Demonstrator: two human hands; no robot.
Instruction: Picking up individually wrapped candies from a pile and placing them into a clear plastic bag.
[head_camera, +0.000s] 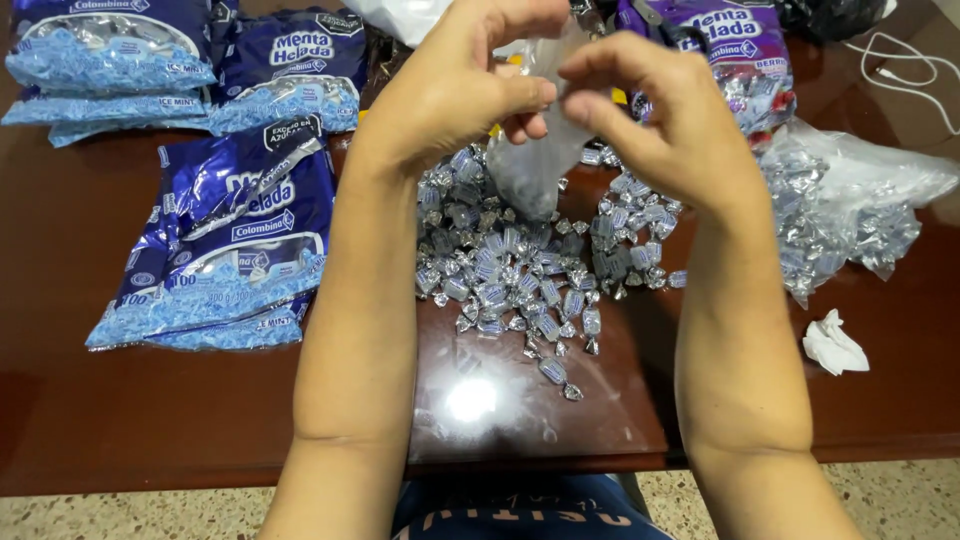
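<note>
Left hand (455, 85) and right hand (660, 120), both pinched shut on small clear bag (535, 165), upper centre of frame, above loose candy pile (520, 270) on surface (120, 420). I'd flag risk: thin film slips, pieces spill onto pile.

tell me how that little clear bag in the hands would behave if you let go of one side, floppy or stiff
Probably floppy: the small clear bag hangs limp and creased between the left hand and right hand. It looks thin and light, so it would likely sag or twist. Any wrapped candies inside might spill onto the loose candy pile.
</note>
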